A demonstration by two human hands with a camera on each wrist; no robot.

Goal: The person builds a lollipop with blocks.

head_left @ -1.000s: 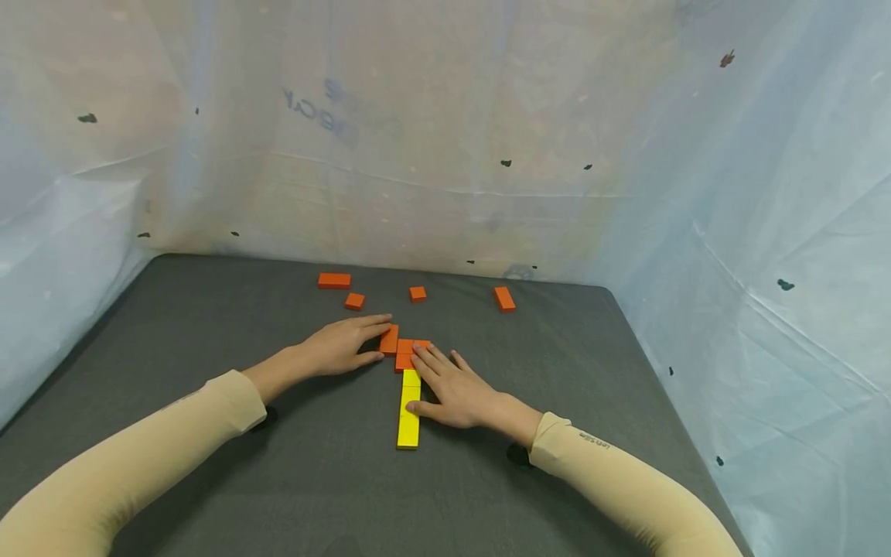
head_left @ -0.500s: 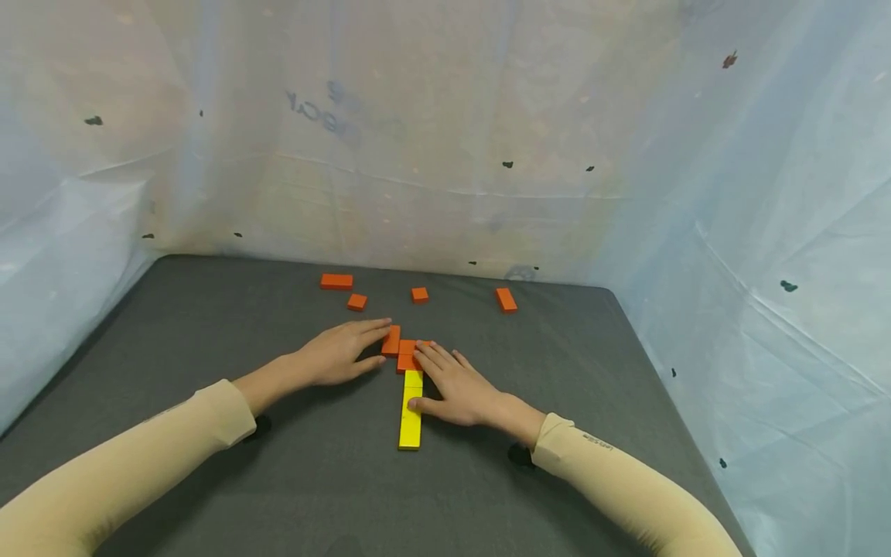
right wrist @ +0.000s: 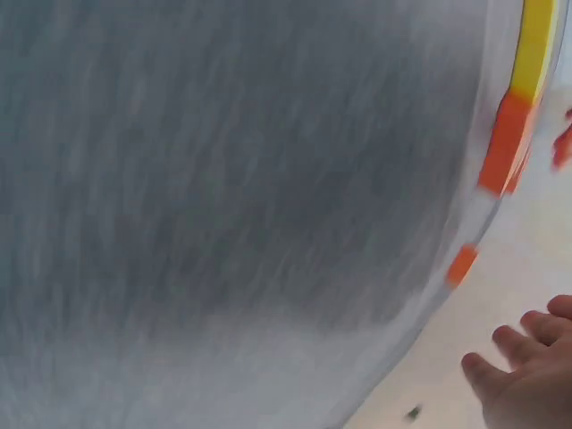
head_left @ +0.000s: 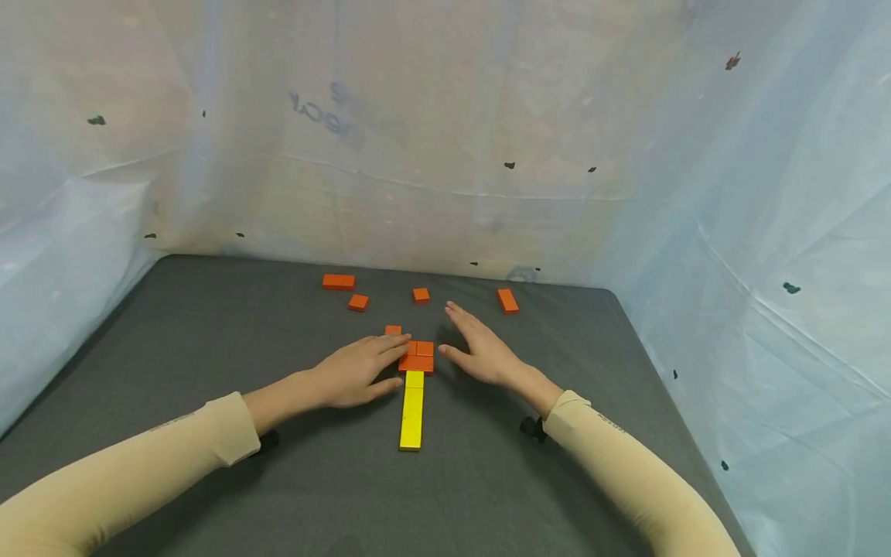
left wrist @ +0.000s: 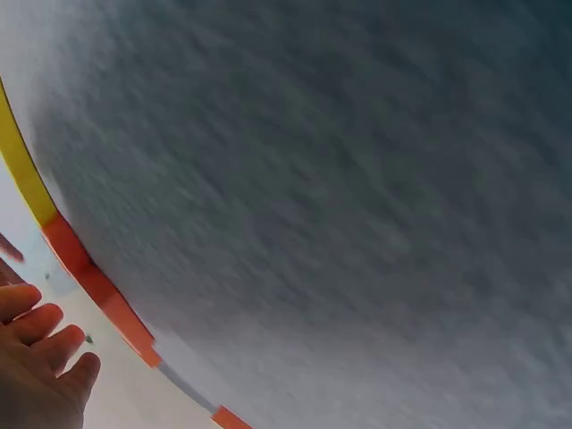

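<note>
Flat orange blocks (head_left: 418,363) lie pushed together mid-table in the head view, above a strip of yellow blocks (head_left: 412,418) pointing toward me. Another orange block (head_left: 393,329) sits at their upper left, mostly covered by my left hand (head_left: 356,371). That hand has its fingers extended, fingertips over the left side of the orange group and thumb beside the yellow strip. To the right of the group is my right hand (head_left: 482,350), holding nothing, its fingers stretched forward. Both wrist views show fingers spread beside the orange and yellow row.
Beyond the hands lie loose orange pieces: a long block (head_left: 338,282), a small square (head_left: 358,302), another small square (head_left: 421,295) and a long block (head_left: 508,301) at the right. Plastic sheeting (head_left: 445,139) hangs around the dark table (head_left: 292,480).
My right hand has come off the orange and yellow blocks and moved right and forward. The left hand has slid right, from the upper-left block onto the orange group.
</note>
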